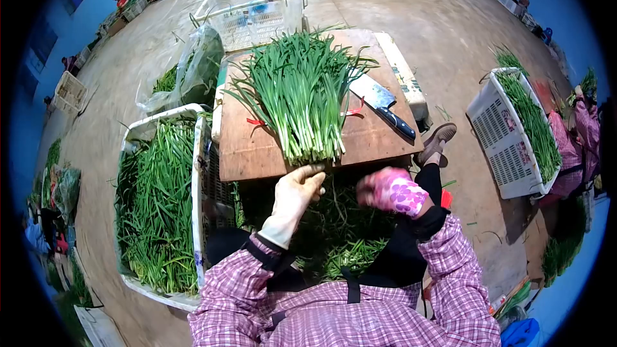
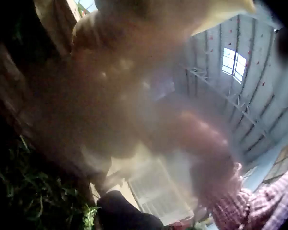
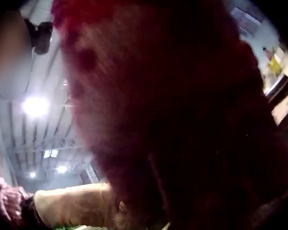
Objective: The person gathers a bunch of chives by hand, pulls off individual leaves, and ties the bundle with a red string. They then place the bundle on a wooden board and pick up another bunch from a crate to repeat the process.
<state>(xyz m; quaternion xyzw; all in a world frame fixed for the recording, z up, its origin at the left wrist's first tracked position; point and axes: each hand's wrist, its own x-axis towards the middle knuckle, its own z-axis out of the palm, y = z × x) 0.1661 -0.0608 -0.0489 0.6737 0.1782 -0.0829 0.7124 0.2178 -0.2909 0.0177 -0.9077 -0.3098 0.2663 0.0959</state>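
Observation:
A thick bundle of green garlic chives (image 1: pixel 299 90) lies on a wooden board (image 1: pixel 250 157), cut pale stem ends towards me. Close under those ends, at the board's front edge, is my left hand (image 1: pixel 292 196) in a cream glove, fingers loosely bent. My right hand (image 1: pixel 393 191), in a pink floral glove, hovers right of it, in front of the board; its fingers are blurred. A cleaver (image 1: pixel 385 108) with a black handle lies right of the bundle. Red ties (image 1: pixel 256 122) show beside the chives. Both wrist views are mostly dark and blurred by the gloves.
A white crate (image 1: pixel 198 218) full of greens stands at my left, a plastic bag (image 1: pixel 199 67) behind it. Another white crate (image 1: pixel 257 16) sits beyond the board. To the right is a tilted crate (image 1: pixel 508 141) with more greens. Loose trimmings (image 1: pixel 353 258) lie below my hands.

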